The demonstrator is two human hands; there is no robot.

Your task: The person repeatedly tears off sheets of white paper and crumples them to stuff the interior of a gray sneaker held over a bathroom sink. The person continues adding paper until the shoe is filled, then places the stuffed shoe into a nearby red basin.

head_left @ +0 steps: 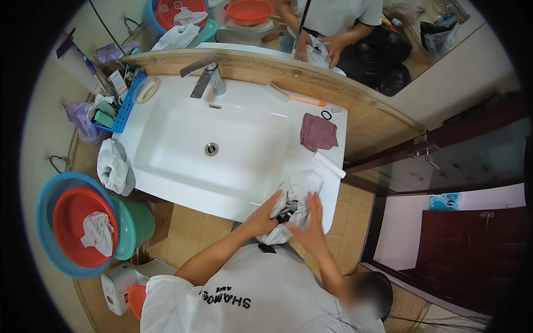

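Note:
A crumpled white bundle (pixel 302 186), which could be cloth or a thin bag, rests on the sink's near right corner. Grey and black striped stuff (pixel 287 210) shows in its middle; its kind I cannot make out. My left hand (pixel 262 216) grips the bundle's left edge. Against the right side lies my right hand (pixel 308 222), its fingers stretched out and the thumb apart. Beyond the bundle are a white tube-like roll (pixel 329 165) and a folded mauve cloth (pixel 318 132).
The white sink (pixel 183 166) has a chrome tap (pixel 210 79). Along its back lies an orange-handled brush (pixel 300 100). A blue basket (pixel 129 102) and a white-grey cloth (pixel 115 168) sit at left, above stacked blue (pixel 47 222), red (pixel 66 238) and green tubs (pixel 136 222).

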